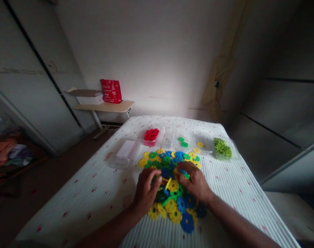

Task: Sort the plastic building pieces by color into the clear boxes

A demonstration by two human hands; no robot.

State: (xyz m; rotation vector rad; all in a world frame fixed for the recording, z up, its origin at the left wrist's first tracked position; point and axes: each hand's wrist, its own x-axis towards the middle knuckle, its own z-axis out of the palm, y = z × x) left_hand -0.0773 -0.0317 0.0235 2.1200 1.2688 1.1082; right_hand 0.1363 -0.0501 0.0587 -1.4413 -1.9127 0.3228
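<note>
A heap of notched plastic snowflake discs in yellow, blue and green spreads over the table between my hands. My left hand is curled at the heap's left side, thumb and fingers close together around a disc seen partly; a bit of green shows between them. My right hand is bent over the right side, its fingers closed on several discs, with a blue and green edge showing beneath. Near the left fingertips a yellow disc stands on edge.
Behind the heap are clear trays holding red pieces, two green discs, yellow discs and light green pieces. A clear container with a whitish block lies left. A red bag stands on a side table.
</note>
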